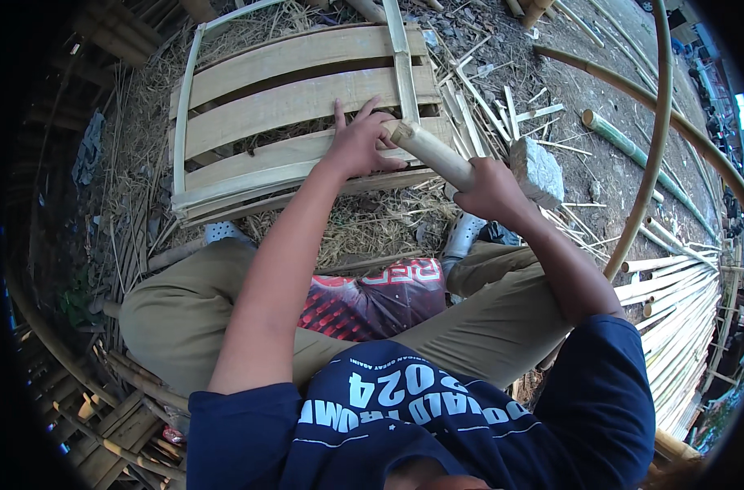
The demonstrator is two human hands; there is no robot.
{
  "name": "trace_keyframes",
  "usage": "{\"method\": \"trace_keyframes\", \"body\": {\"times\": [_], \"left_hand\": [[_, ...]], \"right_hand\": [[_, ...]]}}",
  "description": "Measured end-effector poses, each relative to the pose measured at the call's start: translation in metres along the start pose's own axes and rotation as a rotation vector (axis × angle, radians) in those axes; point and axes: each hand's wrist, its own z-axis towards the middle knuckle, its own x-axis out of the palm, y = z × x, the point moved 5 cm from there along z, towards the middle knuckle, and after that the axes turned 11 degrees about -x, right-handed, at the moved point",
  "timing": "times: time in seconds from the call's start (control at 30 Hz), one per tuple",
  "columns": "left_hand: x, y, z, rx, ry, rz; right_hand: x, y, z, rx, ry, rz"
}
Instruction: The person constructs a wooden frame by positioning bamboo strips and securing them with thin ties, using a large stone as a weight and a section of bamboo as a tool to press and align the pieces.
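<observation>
A slatted wooden crate (282,104) lies in front of my knees, with pale narrow strips along its left and right ends. On its near right part, my left hand (360,145) rests with its fingers spread over the slats. My right hand (493,193) is wrapped round a short, thick bamboo piece (434,155). The far end of that piece reaches over the crate's edge, close beside my left fingers; whether it touches them or the crate I cannot tell. Below it, the crate's near right corner is partly hidden.
A pale stone block (537,171) stands right of my right hand. Split bamboo strips litter the ground beyond it. A green bamboo pole (645,163) and curved poles lie further right, near a stack of pale bamboo lengths (674,318). A printed red and dark cloth (380,302) lies between my legs.
</observation>
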Motion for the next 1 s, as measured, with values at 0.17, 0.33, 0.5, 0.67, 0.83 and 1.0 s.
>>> {"method": "trace_keyframes", "body": {"times": [0.17, 0.33, 0.5, 0.67, 0.83, 1.0], "left_hand": [[0.007, 0.0, -0.011, -0.029, 0.036, -0.038], [-0.002, 0.005, -0.008, -0.046, 0.019, -0.05], [-0.002, -0.006, -0.009, -0.089, 0.072, -0.029], [0.0, -0.006, -0.004, -0.167, 0.138, 0.036], [0.012, 0.006, -0.01, -0.013, -0.04, -0.119], [0.01, 0.003, -0.01, -0.018, -0.038, -0.085]], "right_hand": [[-0.021, 0.005, -0.009, 0.079, -0.128, 0.228], [-0.034, 0.009, -0.004, 0.089, -0.168, 0.231], [0.006, -0.026, 0.002, 0.09, 0.075, -0.009], [-0.02, -0.029, 0.011, 0.119, -0.095, 0.164], [-0.009, -0.057, 0.035, 0.035, -0.125, -0.176], [-0.004, -0.061, 0.049, 0.082, -0.243, -0.217]]}}
